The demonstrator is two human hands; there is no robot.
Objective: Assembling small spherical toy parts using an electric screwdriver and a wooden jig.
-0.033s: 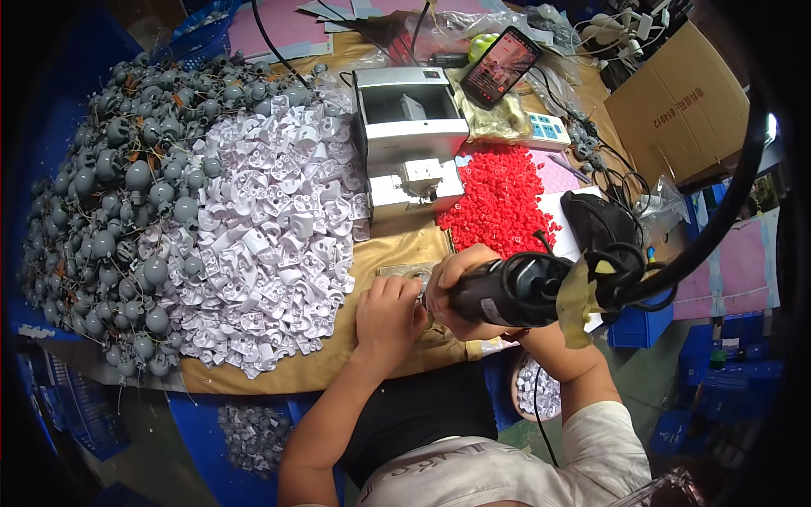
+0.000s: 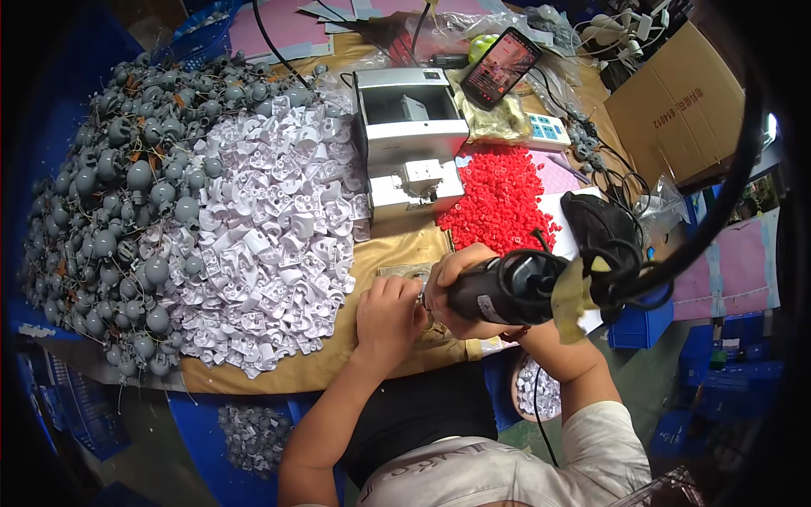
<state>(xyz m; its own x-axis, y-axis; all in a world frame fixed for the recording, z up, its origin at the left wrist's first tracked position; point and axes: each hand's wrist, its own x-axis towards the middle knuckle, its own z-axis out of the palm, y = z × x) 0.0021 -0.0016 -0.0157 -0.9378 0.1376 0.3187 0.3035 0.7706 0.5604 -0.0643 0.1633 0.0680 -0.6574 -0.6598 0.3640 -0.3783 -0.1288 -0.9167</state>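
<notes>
On the far left of the counter lay a heap of grey parts, and beside it, toward the middle, a heap of white shells. Behind those stood a small grey machine, with a spread of red caps to its right and a phone propped behind.

Your left hand rested at the counter's front edge, its grip pinching a small workpiece that your fingers mostly hid. I could not tell which kind of part it was.

Your right hand had its grip pressed around a black power driver, its nose aimed at that workpiece and its thick cable looping up to the right.

To my eye you were in the fastening step, with the driver meeting the piece held by your left hand. The next move would call for keeping the tip square to the piece and your left fingers clear of it, then reaching for a fresh part.
</notes>
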